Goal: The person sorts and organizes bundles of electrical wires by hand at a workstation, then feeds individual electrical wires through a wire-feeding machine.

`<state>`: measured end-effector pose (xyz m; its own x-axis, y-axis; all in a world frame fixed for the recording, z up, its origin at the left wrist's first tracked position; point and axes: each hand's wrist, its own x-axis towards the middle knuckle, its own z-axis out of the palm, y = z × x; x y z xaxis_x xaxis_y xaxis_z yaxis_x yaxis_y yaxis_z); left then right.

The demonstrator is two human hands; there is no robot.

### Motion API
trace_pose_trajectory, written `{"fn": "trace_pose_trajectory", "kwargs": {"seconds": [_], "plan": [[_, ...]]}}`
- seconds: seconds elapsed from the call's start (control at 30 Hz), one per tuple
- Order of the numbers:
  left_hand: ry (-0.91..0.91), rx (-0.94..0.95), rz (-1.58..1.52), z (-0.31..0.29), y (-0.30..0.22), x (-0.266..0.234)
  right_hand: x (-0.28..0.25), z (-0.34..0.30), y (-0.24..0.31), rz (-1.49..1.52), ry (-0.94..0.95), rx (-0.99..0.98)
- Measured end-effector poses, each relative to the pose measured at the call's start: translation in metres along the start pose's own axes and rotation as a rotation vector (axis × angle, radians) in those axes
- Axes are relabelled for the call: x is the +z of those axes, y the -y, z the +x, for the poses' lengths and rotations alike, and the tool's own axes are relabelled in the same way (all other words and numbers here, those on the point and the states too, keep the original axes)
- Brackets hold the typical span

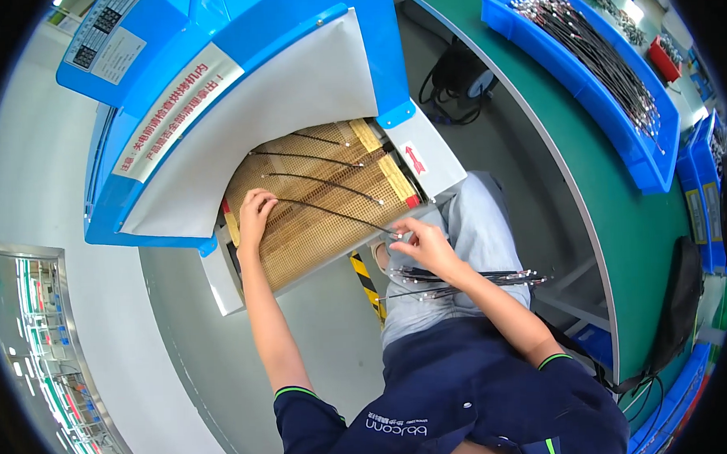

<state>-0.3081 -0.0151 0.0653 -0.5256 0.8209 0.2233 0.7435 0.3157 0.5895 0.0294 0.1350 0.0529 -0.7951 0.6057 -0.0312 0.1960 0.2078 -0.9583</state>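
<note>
- The blue conveyor machine (233,38) is the biggest thing; it fills the upper left, with a grey curtain flap (285,109) hanging over its opening.
- To the right curves the green worktop (614,216). Near its far edge stands a long blue bin (645,174) full of black cables with metal ends.
- Out of the machine opening comes the tan mesh belt (314,221). Several thin black cables lie across it, apart from each other, from its left edge to its right edge.
- The nearest cable (334,214) is the one being handled. It lies across the near part of the belt, between the two hands.
- On the lap, under the right forearm, rests a bundle of spare cables (463,281), metal tips pointing right.
- The left hand (253,215) lies at the left edge of the belt, fingers curled down on the left end of the cable, pressing it more than gripping it.
- The right hand (425,240) is at the near right corner of the belt, fingers pinched together on the right end of the same cable.
- I judge the cable is very light, thin and flexible, so it sags if held in the middle. It is better to take it at both ends near the metal connectors, gently, without a sharp bend.
</note>
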Motion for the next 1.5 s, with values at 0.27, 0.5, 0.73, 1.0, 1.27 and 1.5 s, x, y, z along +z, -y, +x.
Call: {"fn": "trace_pose_trajectory", "kwargs": {"seconds": [0.27, 0.5, 0.73, 1.0, 1.27, 1.5], "plan": [[-0.078, -0.037, -0.029, -0.006, 0.002, 0.001, -0.058, -0.050, -0.057, -0.393, 0.182, -0.012], [-0.262, -0.115, -0.133, -0.061, -0.081, 0.035, -0.082, -0.082, -0.070, -0.540, 0.343, 0.064], [0.046, 0.036, -0.277, -0.123, -0.151, 0.112, -0.084, -0.083, -0.077, -0.523, 0.343, 0.016], [0.277, 0.033, -0.188, -0.152, -0.157, 0.152, -0.094, -0.081, -0.052, -0.298, 0.249, 0.141], [0.410, -0.038, -0.220, -0.154, -0.160, 0.139, -0.114, -0.083, -0.033, -0.333, 0.214, 0.024], [0.419, 0.026, -0.234, -0.138, -0.192, 0.130, -0.098, -0.071, -0.017, -0.304, 0.172, -0.114]]}}
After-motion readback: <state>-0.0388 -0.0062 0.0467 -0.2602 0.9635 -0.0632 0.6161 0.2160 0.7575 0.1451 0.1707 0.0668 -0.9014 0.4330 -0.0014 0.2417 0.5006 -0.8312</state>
